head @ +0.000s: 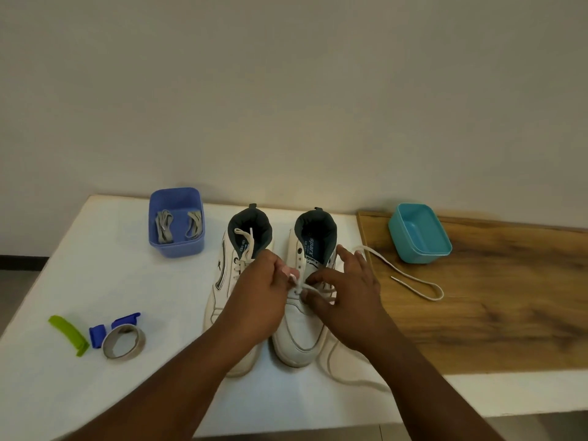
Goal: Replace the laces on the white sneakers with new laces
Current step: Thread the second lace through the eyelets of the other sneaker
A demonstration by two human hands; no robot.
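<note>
Lace [410, 278] on right sneaker [302, 319], pinched between left hand [257, 300] and right hand [346, 297] grips.

Both bare forearms reached in from six o'clock and converged near the middle. The left hand [261, 297] was curled, its fingertips pinched together toward three o'clock. The right hand [350, 294] lay knuckles up, thumb and forefinger pinching toward nine o'clock, the other fingers spread toward twelve o'clock.

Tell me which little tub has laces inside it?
The purple-blue tub at the back left, beside the left sneaker. Grey laces lie inside it. The teal tub on the wooden board looks empty.
</note>
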